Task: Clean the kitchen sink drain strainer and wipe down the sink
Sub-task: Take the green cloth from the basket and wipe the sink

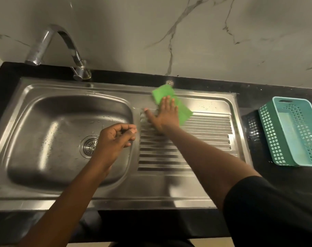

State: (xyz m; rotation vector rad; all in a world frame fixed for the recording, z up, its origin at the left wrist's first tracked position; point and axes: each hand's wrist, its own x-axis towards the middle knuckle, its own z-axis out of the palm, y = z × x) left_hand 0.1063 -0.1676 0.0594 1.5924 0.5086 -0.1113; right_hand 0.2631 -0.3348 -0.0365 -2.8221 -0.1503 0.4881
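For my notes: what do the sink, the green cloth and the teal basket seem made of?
Sink: brushed stainless steel by its look, grey sheen, streaky reflections, pressed drainboard ribs. Green cloth, flat under the right hand: probably soft fabric or sponge cloth, matte; blur hides the weave. Teal basket: likely moulded plastic, uniform colour, regular square holes.

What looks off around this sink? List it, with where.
Small dark specks dot the flat strip of the drainboard, right of the green cloth that the right hand presses. A pale smudge marks the wall's foot behind the cloth. Otherwise nothing looks askew, spilled or damaged.
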